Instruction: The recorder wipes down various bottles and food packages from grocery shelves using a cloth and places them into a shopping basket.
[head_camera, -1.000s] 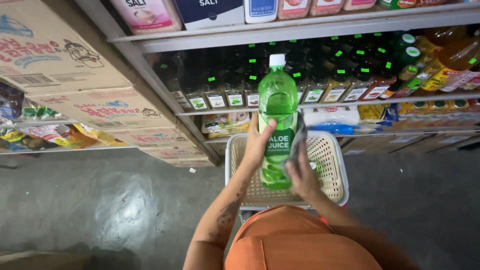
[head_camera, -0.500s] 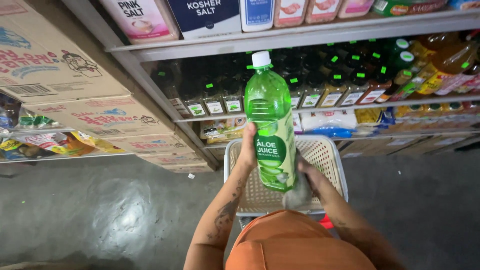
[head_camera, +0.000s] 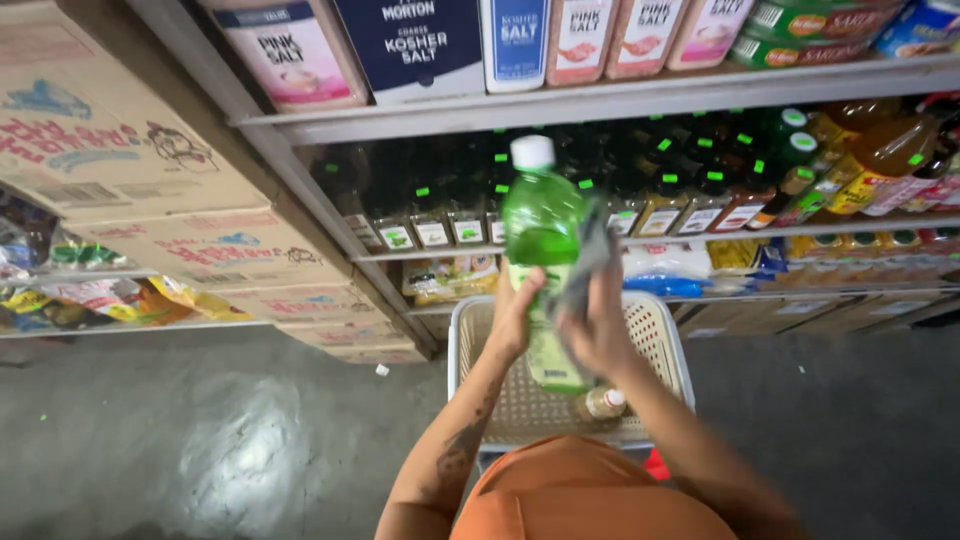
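Note:
I hold a tall green juice bottle (head_camera: 541, 222) with a white cap upright over a cream plastic basket (head_camera: 660, 330). My left hand (head_camera: 516, 318) grips the bottle's lower left side. My right hand (head_camera: 598, 322) presses a grey cloth (head_camera: 585, 265) against the bottle's right side. A small bottle with a white cap (head_camera: 600, 404) lies on the basket's floor below the hands. An orange cap brim (head_camera: 590, 495) fills the bottom of the view.
Store shelves (head_camera: 600, 95) ahead carry salt cartons on top and rows of dark bottles with green caps (head_camera: 700, 190) below. Cardboard boxes (head_camera: 110, 160) are stacked at the left over snack packets. A grey concrete floor (head_camera: 200, 440) spreads to the left.
My right hand has slid the grey cloth up the bottle's right side, from near its base to its middle. The view has shifted slightly, so the bottle sits higher.

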